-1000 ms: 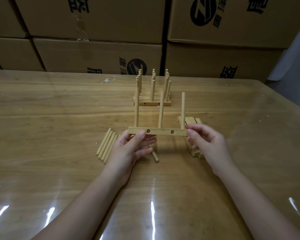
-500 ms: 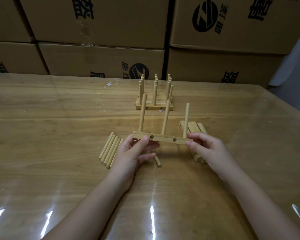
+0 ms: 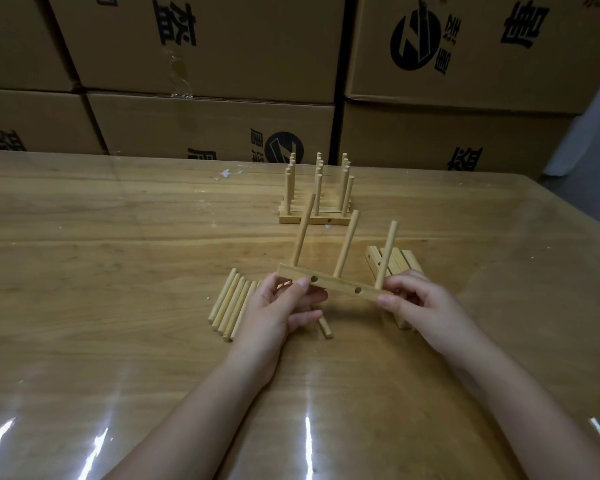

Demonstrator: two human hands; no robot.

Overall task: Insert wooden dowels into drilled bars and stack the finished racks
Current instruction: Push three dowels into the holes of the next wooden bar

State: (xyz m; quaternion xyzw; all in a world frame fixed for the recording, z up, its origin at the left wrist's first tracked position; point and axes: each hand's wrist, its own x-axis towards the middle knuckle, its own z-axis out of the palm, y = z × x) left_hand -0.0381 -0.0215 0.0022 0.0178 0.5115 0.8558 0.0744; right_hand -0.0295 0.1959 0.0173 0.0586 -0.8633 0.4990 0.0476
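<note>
Left hand (image 3: 278, 306) pinches the left end of the bar (image 3: 336, 284), thumb on the near face and fingers curled behind. Right hand (image 3: 420, 303) pinches the right end the same way. The bar is off the table (image 3: 118, 271), held between the two hands.

Bar's long axis runs left to right, with the right end dipped a little lower and nearer. Three dowels (image 3: 347, 244) stand up out of it, leaning slightly to the right. Two side holes show on the near face.

Stack of finished racks (image 3: 314, 218) sits farther out on the table, straight beyond the held bar and a shade left of its middle, so the left hand is the nearer one. Its base bars also lie left to right, roughly parallel to the held bar. Judgement: the rack looks complete, and a forward carry with a small levelling of the right end would line it up.

Loose dowels (image 3: 232, 306) lie just left of the left hand, and spare bars (image 3: 400, 261) lie behind the right hand. Cartons (image 3: 205, 126) stand along the far edge.
</note>
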